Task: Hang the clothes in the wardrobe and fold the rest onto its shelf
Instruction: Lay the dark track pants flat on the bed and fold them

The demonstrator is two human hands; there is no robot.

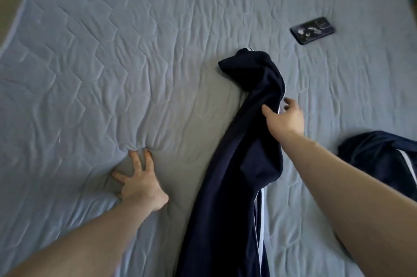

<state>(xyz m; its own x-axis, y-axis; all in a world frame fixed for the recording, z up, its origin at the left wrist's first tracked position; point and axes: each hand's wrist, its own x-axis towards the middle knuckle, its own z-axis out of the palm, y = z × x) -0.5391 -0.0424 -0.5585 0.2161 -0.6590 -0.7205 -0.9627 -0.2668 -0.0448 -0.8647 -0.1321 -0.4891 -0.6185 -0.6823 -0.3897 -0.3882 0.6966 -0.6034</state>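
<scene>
1. Left hand (141,183): fingers spread flat, pressing the quilted bed cover (94,51), holding nothing.
2. Navy track garment (239,152), centre: draped near to far across the cover, far end bunched. Soft, limp, light; probably slippery knit. Best taken at a hem or waistband, both corners.
3. Right hand (285,118): thumb and fingers pinching a fold of it.
4. Second navy garment (381,157), near right; phone (312,30), far right.

Phone on a quilted bed

A dark phone (312,30) lies flat at the upper right on the grey-blue bed cover (112,51).
</scene>
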